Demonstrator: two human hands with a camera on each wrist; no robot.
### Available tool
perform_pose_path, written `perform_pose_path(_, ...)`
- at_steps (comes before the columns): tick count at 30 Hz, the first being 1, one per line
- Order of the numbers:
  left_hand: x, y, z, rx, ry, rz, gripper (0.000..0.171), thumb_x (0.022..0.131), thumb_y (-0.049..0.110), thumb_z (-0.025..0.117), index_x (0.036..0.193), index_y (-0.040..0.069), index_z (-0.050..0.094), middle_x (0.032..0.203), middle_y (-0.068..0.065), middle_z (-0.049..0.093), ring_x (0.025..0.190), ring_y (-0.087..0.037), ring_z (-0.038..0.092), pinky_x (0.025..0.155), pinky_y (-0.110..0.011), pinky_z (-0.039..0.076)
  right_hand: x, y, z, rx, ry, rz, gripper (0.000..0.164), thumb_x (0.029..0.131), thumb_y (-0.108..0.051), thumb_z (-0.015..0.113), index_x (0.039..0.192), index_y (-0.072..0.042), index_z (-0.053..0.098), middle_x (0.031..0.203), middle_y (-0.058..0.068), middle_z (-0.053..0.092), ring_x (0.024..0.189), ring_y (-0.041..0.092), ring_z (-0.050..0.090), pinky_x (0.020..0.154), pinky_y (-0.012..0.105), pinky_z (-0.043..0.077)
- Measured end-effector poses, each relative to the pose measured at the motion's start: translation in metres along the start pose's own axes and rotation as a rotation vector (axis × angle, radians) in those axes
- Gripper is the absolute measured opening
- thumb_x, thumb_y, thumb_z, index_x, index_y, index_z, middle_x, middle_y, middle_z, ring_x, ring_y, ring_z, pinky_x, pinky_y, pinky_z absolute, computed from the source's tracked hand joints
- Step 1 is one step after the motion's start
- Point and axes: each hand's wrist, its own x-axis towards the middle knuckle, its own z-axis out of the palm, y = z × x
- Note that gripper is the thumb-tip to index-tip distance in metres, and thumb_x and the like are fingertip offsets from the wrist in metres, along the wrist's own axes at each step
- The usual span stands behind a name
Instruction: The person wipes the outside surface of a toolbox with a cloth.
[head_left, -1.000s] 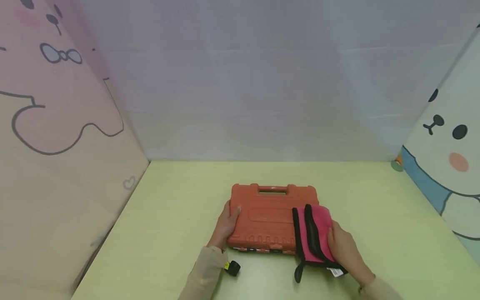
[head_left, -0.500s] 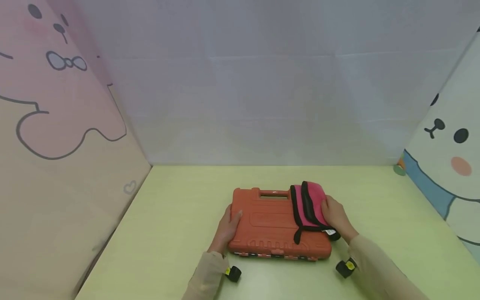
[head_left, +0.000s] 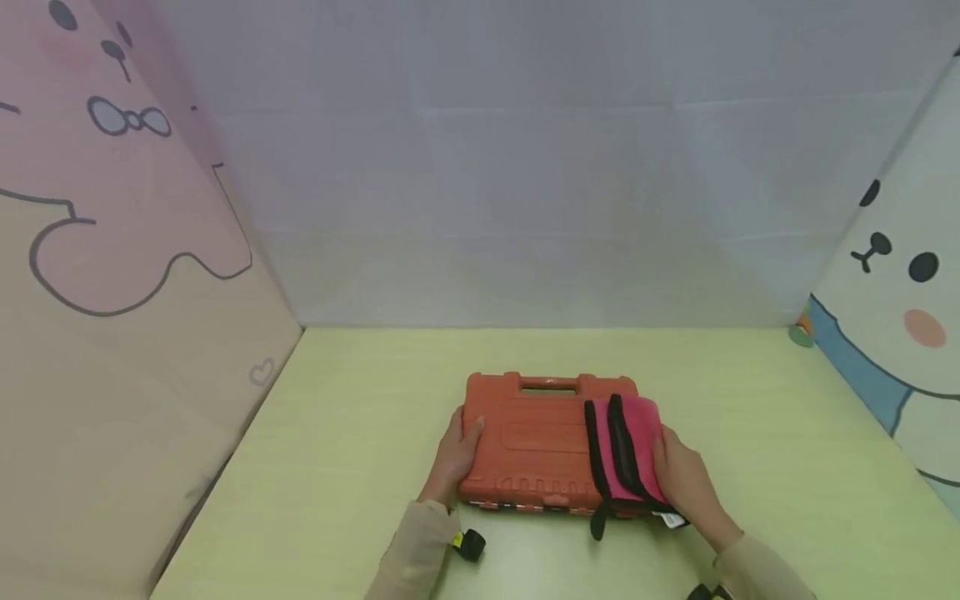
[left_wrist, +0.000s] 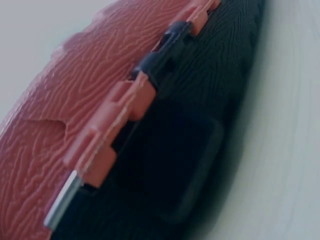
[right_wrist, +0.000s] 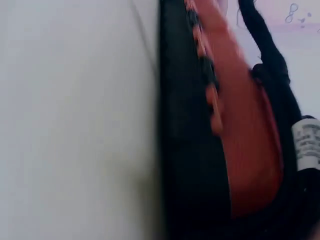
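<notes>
Head view: left hand (head_left: 454, 454) gripping left edge of orange case (head_left: 536, 446), thumb on top; case sits on pale green table (head_left: 360, 433). Right hand (head_left: 687, 482) pinching right side of pink cloth (head_left: 642, 442), black-trimmed, covering case's right end; white label (head_left: 672, 520) at near edge. Left wrist: metal pin (left_wrist: 62, 200) along case seam, black lower half (left_wrist: 215, 95) below

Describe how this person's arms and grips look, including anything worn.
The left grip and right grip show no gloves. Long beige cloth sleeves cover both forearms to about the wrist. Beside the left cuff sits a small, rounded black block with a yellow patch; a similar black one by the right cuff is cut off by the head view's bottom edge.
</notes>
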Motion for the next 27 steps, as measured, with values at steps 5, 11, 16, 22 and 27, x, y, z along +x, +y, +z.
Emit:
perform_pose_path(5, 0.001, 0.003, 0.0, 0.009, -0.011, -0.001, 0.061, 0.097, 0.038, 0.042, 0.144, 0.004, 0.023, 0.14, -0.022, 0.039, 0.125, -0.037, 0.041, 0.101, -0.053, 0.033, -0.029, 0.0, 0.002, 0.002, 0.013, 0.025, 0.04, 0.098, -0.008, 0.032, 0.127, 0.019, 0.035, 0.114, 0.04, 0.051, 0.1, 0.048, 0.056, 0.079, 0.052, 0.048)
perform_pose_path(11, 0.0, 0.002, -0.001, 0.038, 0.002, -0.006, 0.061, 0.096, 0.038, 0.043, 0.144, 0.006, 0.026, 0.14, -0.022, 0.04, 0.125, -0.036, 0.042, 0.101, -0.053, 0.033, -0.033, 0.005, 0.008, -0.006, 0.105, -0.033, 0.037, 0.096, -0.009, 0.035, 0.122, 0.017, 0.042, 0.104, 0.039, 0.057, 0.09, 0.045, 0.061, 0.071, 0.048, 0.051)
perform_pose_path(16, 0.002, 0.002, -0.005, 0.073, 0.007, -0.002, 0.062, 0.096, 0.041, 0.042, 0.144, 0.005, 0.025, 0.14, -0.022, 0.04, 0.123, -0.036, 0.044, 0.1, -0.053, 0.035, -0.01, 0.008, 0.004, 0.001, 0.128, -0.127, 0.033, 0.095, -0.006, 0.037, 0.116, 0.017, 0.048, 0.101, 0.036, 0.059, 0.09, 0.045, 0.06, 0.073, 0.048, 0.05)
perform_pose_path(22, 0.001, 0.0, -0.005, 0.067, 0.001, 0.002, 0.064, 0.095, 0.042, 0.043, 0.144, 0.005, 0.026, 0.14, -0.023, 0.04, 0.124, -0.037, 0.043, 0.099, -0.054, 0.035, 0.036, 0.003, -0.01, 0.001, -0.033, -0.066, 0.033, 0.094, -0.006, 0.034, 0.112, 0.019, 0.048, 0.102, 0.034, 0.058, 0.092, 0.043, 0.059, 0.078, 0.051, 0.047)
perform_pose_path(27, -0.001, -0.002, -0.003, 0.067, 0.005, -0.002, 0.066, 0.094, 0.045, 0.043, 0.144, 0.004, 0.026, 0.14, -0.023, 0.04, 0.122, -0.036, 0.044, 0.098, -0.053, 0.035, 0.08, 0.007, -0.013, -0.026, -0.064, -0.155, 0.029, 0.092, -0.003, 0.035, 0.102, 0.018, 0.052, 0.095, 0.032, 0.059, 0.089, 0.043, 0.058, 0.077, 0.052, 0.045)
